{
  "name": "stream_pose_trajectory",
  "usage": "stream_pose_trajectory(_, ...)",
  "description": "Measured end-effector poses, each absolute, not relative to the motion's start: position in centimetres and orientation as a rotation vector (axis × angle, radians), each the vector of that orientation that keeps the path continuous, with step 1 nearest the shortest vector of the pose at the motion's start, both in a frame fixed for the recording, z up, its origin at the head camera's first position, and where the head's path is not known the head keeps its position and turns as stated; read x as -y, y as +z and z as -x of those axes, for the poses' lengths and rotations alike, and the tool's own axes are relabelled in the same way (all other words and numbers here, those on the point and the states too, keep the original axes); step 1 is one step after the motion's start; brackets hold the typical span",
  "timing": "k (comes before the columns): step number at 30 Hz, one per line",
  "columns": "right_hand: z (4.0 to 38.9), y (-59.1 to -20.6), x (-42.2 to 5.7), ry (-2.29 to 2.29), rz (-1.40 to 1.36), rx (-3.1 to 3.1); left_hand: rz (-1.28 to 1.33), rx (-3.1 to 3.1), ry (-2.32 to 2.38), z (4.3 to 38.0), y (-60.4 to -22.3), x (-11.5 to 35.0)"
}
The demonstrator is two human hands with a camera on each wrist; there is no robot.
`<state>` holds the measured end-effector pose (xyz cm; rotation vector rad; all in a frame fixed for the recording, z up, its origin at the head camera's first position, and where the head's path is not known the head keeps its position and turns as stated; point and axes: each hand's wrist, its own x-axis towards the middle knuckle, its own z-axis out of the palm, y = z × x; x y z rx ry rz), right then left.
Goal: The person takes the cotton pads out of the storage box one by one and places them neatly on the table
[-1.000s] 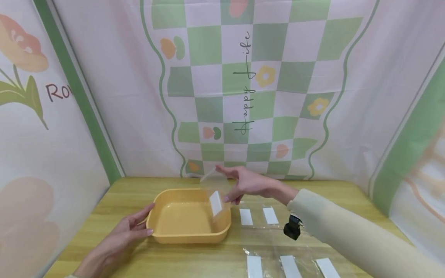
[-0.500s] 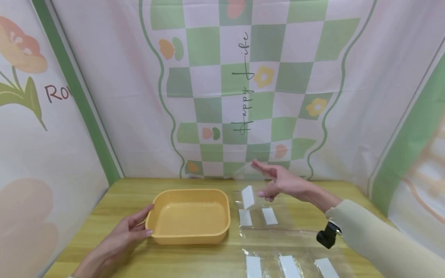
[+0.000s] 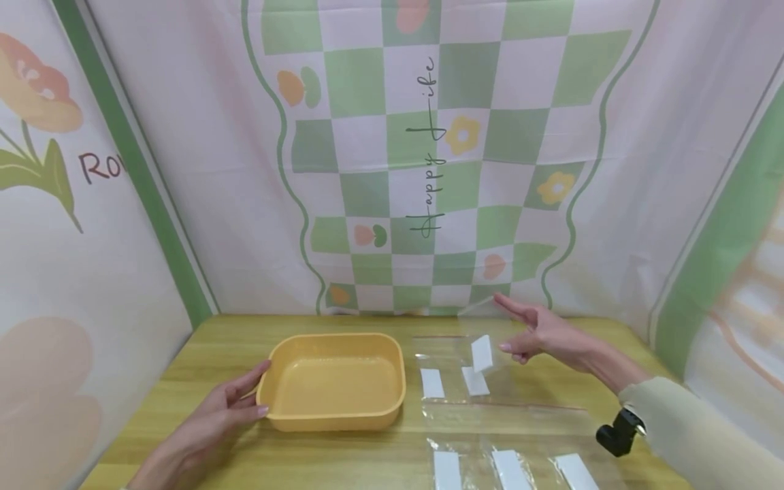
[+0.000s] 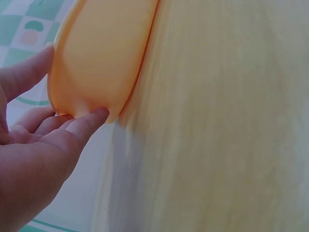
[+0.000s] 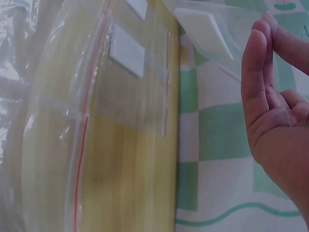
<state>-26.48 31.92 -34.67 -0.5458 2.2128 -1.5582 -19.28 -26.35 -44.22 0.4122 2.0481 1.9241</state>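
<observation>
A yellow rectangular plastic tray [image 3: 337,381] stands on the wooden table. My left hand [image 3: 214,408] holds its left end, thumb at the near corner and fingers along the side; the left wrist view shows those fingertips against the tray wall [image 4: 101,58]. Over the back right of the table, my right hand [image 3: 548,335] pinches the top edge of a clear zip bag with a white label [image 3: 481,353]. That bag hangs upright and overlaps another labelled bag [image 3: 475,382] lying beneath. In the right wrist view, the fingertips grip the bag's corner beside its white label [image 5: 205,30].
Several clear bags with white labels lie flat right of the tray: one at the back [image 3: 432,384] and a nearer row [image 3: 447,469]. A checkered cloth [image 3: 410,170] hangs directly behind the table. A black device [image 3: 618,432] is on the right wrist.
My right hand has carried the clear zip bag rightward, from over the tray's right end to above the back row of bags. The left hand and tray have stayed in place.
</observation>
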Motion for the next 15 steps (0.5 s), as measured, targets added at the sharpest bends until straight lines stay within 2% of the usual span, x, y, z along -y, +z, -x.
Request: stream_pose_trajectory(15, 26.1, -38.1, -36.5, -1.59, 0.517, -2.13, -0.413, -2.028, 1.94, 19.2, -44.3, 26.5)
